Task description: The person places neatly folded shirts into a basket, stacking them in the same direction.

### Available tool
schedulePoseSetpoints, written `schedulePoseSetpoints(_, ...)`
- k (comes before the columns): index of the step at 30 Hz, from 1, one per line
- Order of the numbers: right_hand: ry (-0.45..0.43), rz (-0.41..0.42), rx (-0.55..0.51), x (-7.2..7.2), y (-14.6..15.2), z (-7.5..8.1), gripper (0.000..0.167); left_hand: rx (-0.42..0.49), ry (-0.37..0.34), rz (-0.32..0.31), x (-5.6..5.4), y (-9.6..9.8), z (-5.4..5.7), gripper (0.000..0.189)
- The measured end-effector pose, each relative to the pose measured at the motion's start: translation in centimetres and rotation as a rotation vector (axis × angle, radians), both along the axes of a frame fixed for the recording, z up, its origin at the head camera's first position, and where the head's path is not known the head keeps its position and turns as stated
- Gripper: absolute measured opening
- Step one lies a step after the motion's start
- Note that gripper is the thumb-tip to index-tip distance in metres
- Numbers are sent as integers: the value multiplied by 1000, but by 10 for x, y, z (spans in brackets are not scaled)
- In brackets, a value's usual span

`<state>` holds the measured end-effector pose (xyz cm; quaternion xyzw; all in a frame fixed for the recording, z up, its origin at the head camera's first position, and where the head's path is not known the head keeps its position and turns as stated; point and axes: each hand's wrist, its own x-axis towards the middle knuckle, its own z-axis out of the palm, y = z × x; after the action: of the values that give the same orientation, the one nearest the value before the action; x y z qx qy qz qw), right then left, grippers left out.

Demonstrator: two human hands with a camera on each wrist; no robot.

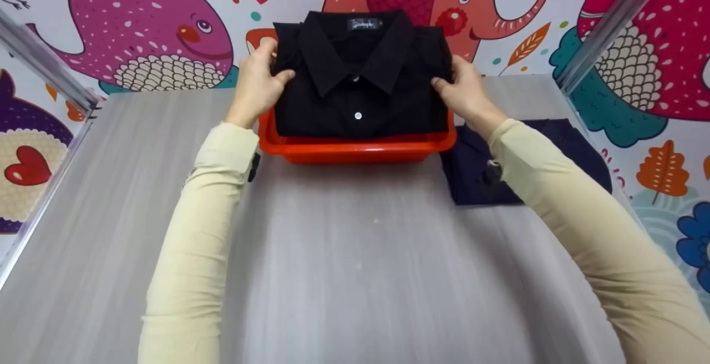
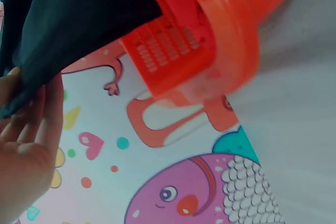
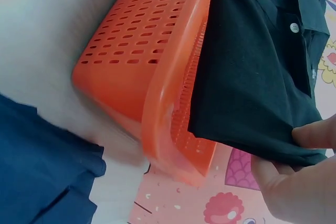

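A folded black shirt point(image 1: 355, 103), its collar and white buttons facing up, is held over an orange plastic basket point(image 1: 355, 150). My left hand point(image 1: 258, 84) pinches the shirt's left edge, thumb on top and fingers beneath, as the left wrist view shows. At the opposite edge my right hand point(image 1: 466, 89) grips the cloth between thumb and fingers. In the right wrist view the shirt's lower edge point(image 3: 210, 129) hangs above the basket's rim point(image 3: 157, 114). Some red cloth point(image 2: 186, 9) with a small metal piece shows inside the basket.
A folded dark navy garment point(image 1: 477, 175) lies on the grey table point(image 1: 344, 264) right of the basket, partly under my right forearm. Behind the basket stands a wall panel point(image 1: 288, 3) printed with cartoon animals. Metal frame posts point(image 1: 610, 31) edge the table at both sides.
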<state>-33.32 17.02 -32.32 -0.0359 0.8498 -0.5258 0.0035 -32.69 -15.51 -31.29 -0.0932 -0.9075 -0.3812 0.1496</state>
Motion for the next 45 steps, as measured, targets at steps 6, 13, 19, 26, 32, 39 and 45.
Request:
schedulePoseSetpoints(6,-46,25,65,-6,-2,-6,37,-56,-86,26,-7,4,-5,34)
schedulePoseSetpoints(13,-64,48,110,-6,-2,-13,38,-69,-112,37,-10,6,-10,38)
schedulePoseSetpoints(19,-48,80,156,-5,-1,-18,41,-100,-185,37,-5,-3,-20,38)
schedulePoseSetpoints(26,-88,125,265,-2,17,-27,48,-146,-281,15,3,-24,-34,31)
schedulePoseSetpoints(32,-42,103,294,2,33,-36,43,-90,-328,4,7,-25,-37,30)
schedulePoseSetpoints(39,-19,69,294,8,52,-45,42,-69,-252,2,12,-28,-45,29)
schedulePoseSetpoints(45,-21,56,292,15,72,-54,42,-42,-178,7,17,-30,-49,25)
